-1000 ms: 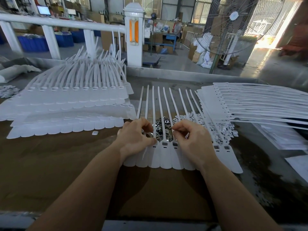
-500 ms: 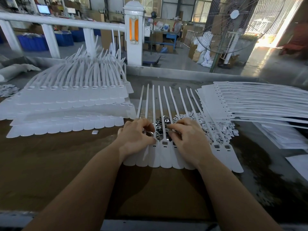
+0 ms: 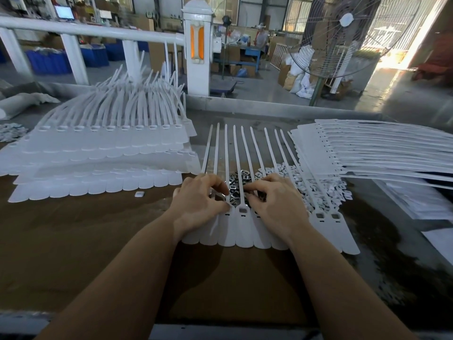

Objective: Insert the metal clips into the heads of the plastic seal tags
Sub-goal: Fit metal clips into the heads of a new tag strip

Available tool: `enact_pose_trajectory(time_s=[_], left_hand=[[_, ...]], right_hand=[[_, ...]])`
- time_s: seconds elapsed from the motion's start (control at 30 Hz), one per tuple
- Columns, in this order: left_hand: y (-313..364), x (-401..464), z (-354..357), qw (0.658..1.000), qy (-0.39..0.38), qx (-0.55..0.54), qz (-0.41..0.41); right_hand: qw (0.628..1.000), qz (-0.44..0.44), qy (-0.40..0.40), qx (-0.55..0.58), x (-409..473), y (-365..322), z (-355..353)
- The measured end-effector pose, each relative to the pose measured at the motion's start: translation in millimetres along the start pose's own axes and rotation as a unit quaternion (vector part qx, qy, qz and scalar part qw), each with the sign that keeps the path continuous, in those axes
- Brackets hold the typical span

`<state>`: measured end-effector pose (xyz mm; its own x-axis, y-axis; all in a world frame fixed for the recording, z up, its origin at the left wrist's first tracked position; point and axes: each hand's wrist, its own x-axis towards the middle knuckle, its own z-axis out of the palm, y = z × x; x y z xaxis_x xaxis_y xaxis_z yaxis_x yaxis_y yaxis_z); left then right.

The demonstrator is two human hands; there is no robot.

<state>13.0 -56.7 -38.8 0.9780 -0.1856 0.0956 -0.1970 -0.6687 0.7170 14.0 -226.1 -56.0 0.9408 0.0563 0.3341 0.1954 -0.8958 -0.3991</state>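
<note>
Both of your hands work over a joined strip of seal tags lying flat on the brown counter, tails pointing away from you. Your left hand curls down onto the strip, fingers bent and thumb pressing near a tag head; whether it pinches a clip cannot be told. Your right hand arches over the next heads, fingertips reaching into the heap of metal clips just beyond the heads; whether one is already held cannot be told.

One open head slot shows between your hands, two more at the strip's right end. Judging from this, pin the strip with the left hand so it cannot slide, take one clip at a time, square it to the slot and press straight down until it seats flush. Work along the row in order so that no head is skipped. Stacks of tags lie to the left and to the right.
</note>
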Motion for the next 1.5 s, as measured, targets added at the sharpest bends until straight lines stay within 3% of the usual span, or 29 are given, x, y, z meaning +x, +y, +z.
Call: enact_pose_trajectory(time_s=[0.37,0.53,0.8,0.97,1.27,1.5], left_hand=[[0,-2,1,1.0,0.016,0.007,0.005],[1,-4,4,0.998,0.04,-0.033,0.024],[1,-5,7,0.992,0.06,-0.057,0.1],[1,-3,7,0.993,0.06,-0.046,0.091],[0,-1,9,0.996,0.036,-0.008,0.077],[-1,2,6,0.998,0.007,0.022,0.063]], right_hand=[[0.999,-0.003,0.042,0.024,-1,0,2],[0.982,-0.026,0.088,0.167,-5,-2,-5],[0.962,-0.091,0.045,0.255,-9,-6,-9],[0.958,-0.101,0.011,0.268,-10,-7,-9],[0.957,-0.032,0.121,0.261,-5,-2,-4],[0.953,0.018,0.154,0.261,-3,2,-6]])
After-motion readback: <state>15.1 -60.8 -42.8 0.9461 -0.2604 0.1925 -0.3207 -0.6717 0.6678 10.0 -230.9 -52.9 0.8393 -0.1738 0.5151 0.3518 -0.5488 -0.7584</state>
